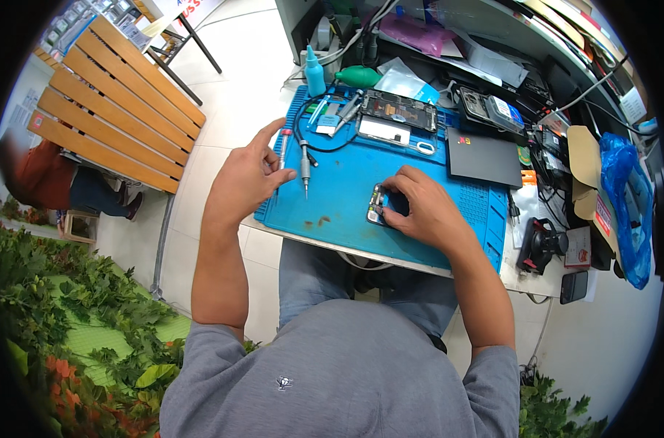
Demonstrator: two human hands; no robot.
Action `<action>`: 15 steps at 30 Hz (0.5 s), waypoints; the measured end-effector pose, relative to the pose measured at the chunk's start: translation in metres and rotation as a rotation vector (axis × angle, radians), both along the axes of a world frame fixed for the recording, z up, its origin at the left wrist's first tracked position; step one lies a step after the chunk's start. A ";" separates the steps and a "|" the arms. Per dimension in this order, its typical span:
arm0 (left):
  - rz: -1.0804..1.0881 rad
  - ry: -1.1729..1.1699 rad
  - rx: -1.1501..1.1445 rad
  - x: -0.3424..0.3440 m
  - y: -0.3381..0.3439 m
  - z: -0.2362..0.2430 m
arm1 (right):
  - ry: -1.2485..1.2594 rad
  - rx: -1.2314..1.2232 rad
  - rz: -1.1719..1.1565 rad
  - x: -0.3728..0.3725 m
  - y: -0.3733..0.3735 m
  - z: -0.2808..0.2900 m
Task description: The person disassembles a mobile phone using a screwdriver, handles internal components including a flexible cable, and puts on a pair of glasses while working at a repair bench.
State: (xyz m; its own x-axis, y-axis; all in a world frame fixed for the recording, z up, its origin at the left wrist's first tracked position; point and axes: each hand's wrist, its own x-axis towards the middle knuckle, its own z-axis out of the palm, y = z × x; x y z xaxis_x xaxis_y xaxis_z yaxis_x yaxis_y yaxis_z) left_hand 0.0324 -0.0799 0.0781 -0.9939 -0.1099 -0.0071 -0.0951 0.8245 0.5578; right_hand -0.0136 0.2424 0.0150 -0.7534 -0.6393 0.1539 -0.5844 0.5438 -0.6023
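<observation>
The small dark phone-like assembly with metal parts (pixel 376 206) lies a little toward six o'clock from the middle of the blue silicone work mat (pixel 339 215). The right hand (pixel 432 208) covers part of it; thumb and forefinger seem to pinch its two sides. The left hand (pixel 248 175) is at ten o'clock from it, with forefinger and thumb spread beside the slim silver tool with a red band (pixel 283 144); I cannot tell if they touch it.

The step in hand, I judge, is handling a tool while the assembly is kept steady. The next move calls for a sure finger grip on the tool, without knocking the grey metal screwdriver (pixel 305 162) just beside it.

Bare mat gives room between screwdriver and assembly. At twelve o'clock the opened black phone (pixel 401 109) limits reach; at two, the flat black box (pixel 485 157); at six, the mat's edge is near.
</observation>
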 end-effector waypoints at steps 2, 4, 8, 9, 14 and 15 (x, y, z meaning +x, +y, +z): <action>0.037 -0.103 -0.053 -0.006 -0.011 -0.003 | -0.027 -0.006 -0.001 0.001 -0.001 0.000; 0.067 -0.206 -0.101 -0.006 -0.018 -0.012 | -0.039 -0.006 -0.021 0.001 -0.001 0.000; 0.078 -0.223 0.009 -0.006 -0.014 -0.014 | -0.021 0.008 -0.011 0.002 0.001 0.000; 0.102 -0.242 0.018 -0.008 -0.011 -0.012 | -0.004 0.007 -0.015 0.002 0.001 -0.001; 0.096 -0.245 -0.033 -0.016 -0.009 -0.014 | 0.013 0.011 -0.018 0.002 0.003 -0.001; 0.094 -0.238 -0.035 -0.017 -0.008 -0.014 | 0.038 -0.001 -0.014 0.001 0.004 -0.003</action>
State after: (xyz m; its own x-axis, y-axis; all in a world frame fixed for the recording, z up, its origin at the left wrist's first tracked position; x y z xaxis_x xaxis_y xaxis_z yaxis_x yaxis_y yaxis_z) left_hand 0.0157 -0.0878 0.0646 -0.9502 -0.2058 -0.2339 -0.2972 0.8243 0.4819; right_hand -0.0123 0.2463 0.0122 -0.7560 -0.6284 0.1830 -0.5991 0.5519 -0.5801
